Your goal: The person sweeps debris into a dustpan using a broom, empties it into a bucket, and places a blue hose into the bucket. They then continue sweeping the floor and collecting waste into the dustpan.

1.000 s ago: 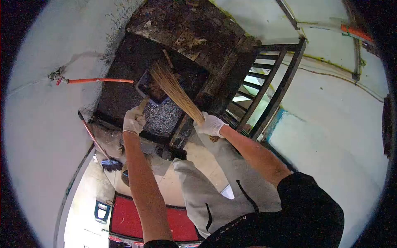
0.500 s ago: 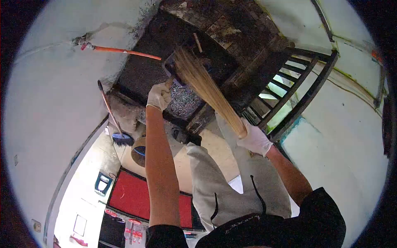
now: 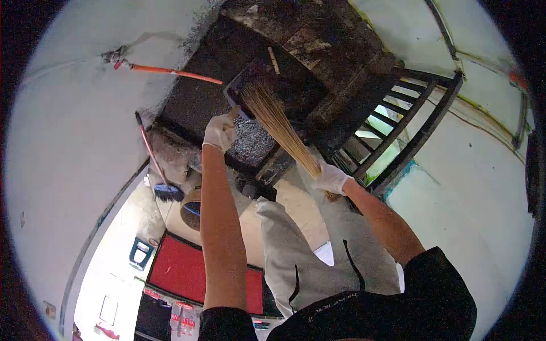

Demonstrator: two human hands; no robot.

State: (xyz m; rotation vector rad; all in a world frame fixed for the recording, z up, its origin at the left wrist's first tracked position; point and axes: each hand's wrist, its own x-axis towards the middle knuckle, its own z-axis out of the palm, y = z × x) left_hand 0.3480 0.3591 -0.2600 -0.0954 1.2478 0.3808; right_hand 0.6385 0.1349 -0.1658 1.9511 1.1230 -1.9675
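My white-gloved left hand (image 3: 219, 132) is closed around the short handle of a dark dustpan (image 3: 229, 92), held over a black, sooty surface (image 3: 199, 99). In my gloved right hand (image 3: 332, 178) is a broom of stiff, straw-coloured bristles (image 3: 284, 131), gripped near its bound end. The bristle tips reach over the dustpan and hide part of its inside. Just below the dustpan lies a patch of grey, speckled, glinting material (image 3: 253, 142). A small stick-like piece (image 3: 273, 60) lies on the dark surface beyond the pan.
An orange hose (image 3: 170, 71) runs from a wall fitting toward the dark surface. At right stands a dark slatted wooden rack (image 3: 392, 122). A blue-bristled broom (image 3: 166, 190) leans at lower left, near a round container (image 3: 191, 210). A red panel (image 3: 176, 264) lies behind my left arm.
My right hand has moved up and left, and the bristle tips have come down toward me, uncovering more of the dustpan. My left hand stays nearly in place.
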